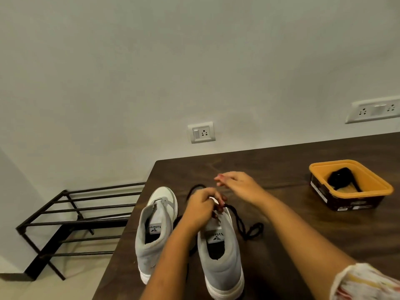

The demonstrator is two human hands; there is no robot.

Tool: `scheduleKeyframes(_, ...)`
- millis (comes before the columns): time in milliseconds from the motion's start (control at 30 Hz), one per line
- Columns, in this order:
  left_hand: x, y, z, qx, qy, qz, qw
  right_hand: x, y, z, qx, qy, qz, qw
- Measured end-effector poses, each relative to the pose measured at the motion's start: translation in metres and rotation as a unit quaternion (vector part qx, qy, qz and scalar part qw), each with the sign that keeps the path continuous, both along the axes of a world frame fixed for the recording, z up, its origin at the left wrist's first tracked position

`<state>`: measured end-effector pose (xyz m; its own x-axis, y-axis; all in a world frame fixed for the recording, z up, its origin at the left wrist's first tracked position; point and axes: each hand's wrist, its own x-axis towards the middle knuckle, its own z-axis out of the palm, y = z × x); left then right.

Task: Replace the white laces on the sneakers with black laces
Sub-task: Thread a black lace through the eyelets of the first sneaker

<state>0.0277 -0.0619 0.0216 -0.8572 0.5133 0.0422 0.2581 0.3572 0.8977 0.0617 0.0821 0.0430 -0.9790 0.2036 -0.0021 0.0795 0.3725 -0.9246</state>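
Dark wood table: two sneakers, black lace, tub (orange-rimmed).

Two grey sneakers stand on one dark wooden table, a left sneaker and a right sneaker. Two hands are over them, the left hand and the right hand. One black lace trails beside the right sneaker. One orange tub holds one dark bundle. Two socket plates, the nearer and the farther, sit on the wall, and one black rack stands on the floor.
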Motion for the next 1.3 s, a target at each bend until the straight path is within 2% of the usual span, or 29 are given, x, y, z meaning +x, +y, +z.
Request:
scheduleKeyframes(100, 0.014, 0.017, -0.001, -0.067, 0.043, -0.034, 0.996, 0.0, -0.019, 0.009, -0.025, -0.049, 0.093, 0.994)
scheduleKeyframes(200, 0.02, 0.022, 0.0, -0.113, 0.066, -0.044, 0.99, -0.001, -0.02, 0.008, -0.035, -0.047, 0.092, 0.994)
scheduleKeyframes(300, 0.025, 0.02, 0.002, -0.148, 0.072, -0.11, 0.98, -0.004, -0.012, 0.004, -0.125, -0.042, 0.083, 0.988)
scheduleKeyframes(367, 0.027, 0.026, -0.004, -0.237, 0.112, -0.151, 0.953, -0.008, -0.007, 0.004, -0.224, -0.036, 0.051, 0.972)
scheduleKeyframes(433, 0.035, 0.036, -0.011, -0.348, 0.169, -0.166, 0.907, -0.009, -0.002, 0.008, -0.318, -0.031, 0.025, 0.947)
scheduleKeyframes(500, 0.042, 0.043, -0.017, -0.376, 0.177, -0.164, 0.895, -0.007, 0.001, 0.014, -0.313, -0.036, 0.027, 0.949)
scheduleKeyframes(600, 0.041, 0.037, -0.013, -0.33, 0.15, -0.21, 0.908, -0.006, 0.0, 0.01, -0.22, -0.053, 0.045, 0.973)
scheduleKeyframes(667, 0.033, 0.023, -0.005, -0.234, 0.112, -0.226, 0.939, -0.006, 0.002, 0.003, -0.182, -0.052, 0.04, 0.981)
scheduleKeyframes(700, 0.027, 0.015, -0.001, -0.181, 0.1, -0.189, 0.96, -0.006, 0.004, -0.001, -0.16, -0.05, 0.036, 0.985)
scheduleKeyframes(767, 0.011, -0.004, -0.003, -0.097, 0.113, -0.035, 0.988, -0.005, 0.008, -0.008, -0.114, -0.047, 0.023, 0.992)
scheduleKeyframes(833, -0.004, -0.019, -0.014, -0.12, 0.111, 0.098, 0.982, -0.006, 0.008, -0.014, -0.072, -0.044, 0.004, 0.996)
scheduleKeyframes(900, -0.01, -0.023, -0.028, -0.194, 0.02, 0.128, 0.972, -0.008, 0.004, -0.02, -0.039, -0.043, 0.0, 0.998)
scheduleKeyframes(967, -0.009, -0.019, -0.036, -0.207, -0.036, 0.138, 0.968, -0.013, -0.002, -0.029, -0.026, -0.046, 0.004, 0.999)
scheduleKeyframes(1033, -0.01, -0.021, -0.036, -0.152, -0.069, 0.165, 0.972, -0.016, -0.008, -0.037, -0.005, -0.053, -0.001, 0.999)
scheduleKeyframes(1133, -0.016, -0.032, -0.037, -0.048, -0.176, 0.159, 0.97, -0.023, -0.016, -0.045, 0.041, -0.053, -0.02, 0.998)
scheduleKeyframes(1300, -0.016, -0.042, -0.036, 0.042, -0.259, 0.157, 0.952, -0.03, -0.031, -0.049, 0.103, -0.045, -0.018, 0.993)
